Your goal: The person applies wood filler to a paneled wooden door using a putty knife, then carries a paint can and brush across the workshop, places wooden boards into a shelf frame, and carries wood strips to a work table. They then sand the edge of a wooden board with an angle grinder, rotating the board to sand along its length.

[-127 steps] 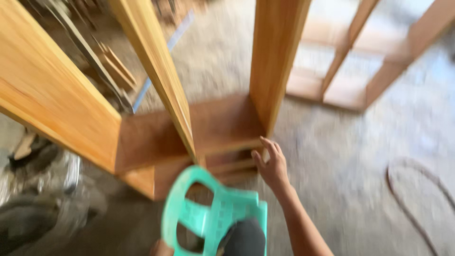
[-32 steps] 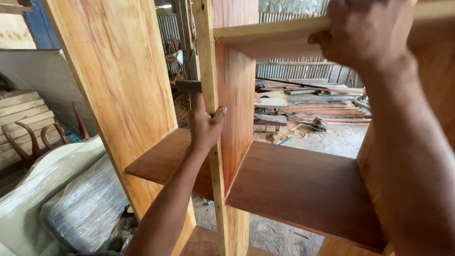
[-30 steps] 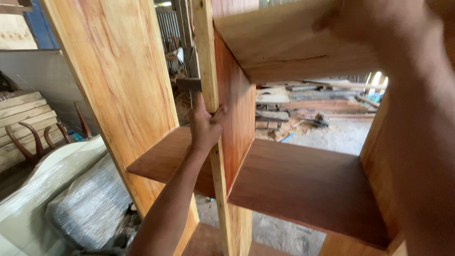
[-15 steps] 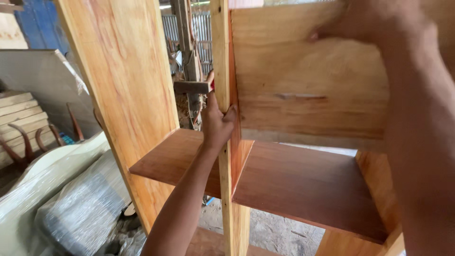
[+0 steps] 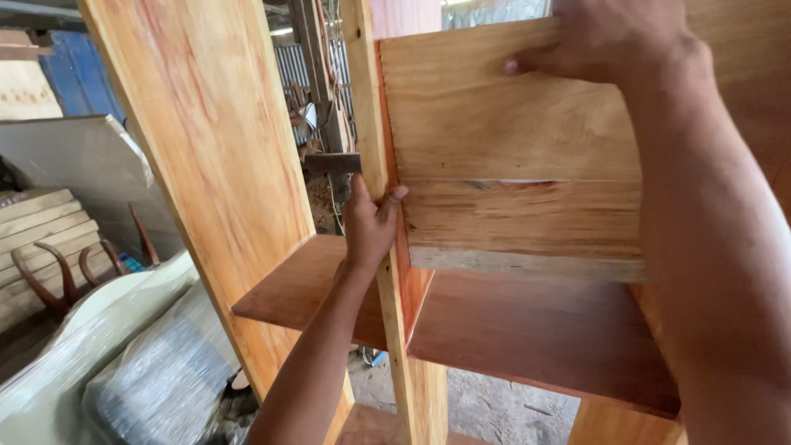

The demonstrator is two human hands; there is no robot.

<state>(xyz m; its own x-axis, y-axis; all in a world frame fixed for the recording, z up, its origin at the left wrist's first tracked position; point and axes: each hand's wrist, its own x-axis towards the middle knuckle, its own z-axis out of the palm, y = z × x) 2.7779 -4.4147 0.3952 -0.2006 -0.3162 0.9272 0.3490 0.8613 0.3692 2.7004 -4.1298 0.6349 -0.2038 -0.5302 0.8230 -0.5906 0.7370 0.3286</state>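
Gripping the upright post (image 5: 379, 124), left hand (image 5: 369, 227); right hand (image 5: 614, 37) clutching the board (image 5: 511, 132), now tipped steeper than before

A woodworking workshop: an unfinished wooden shelf unit (image 5: 247, 165) near, stacked planks (image 5: 33, 227) far left, corrugated metal wall (image 5: 292, 78) behind.

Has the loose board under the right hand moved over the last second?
Yes. The board has swung down from flat to nearly face-on against the upright post, right hand on its top edge.

Smooth glossy wood shelf unit (image 5: 214, 165), plastic-wrapped bundle (image 5: 148, 387).
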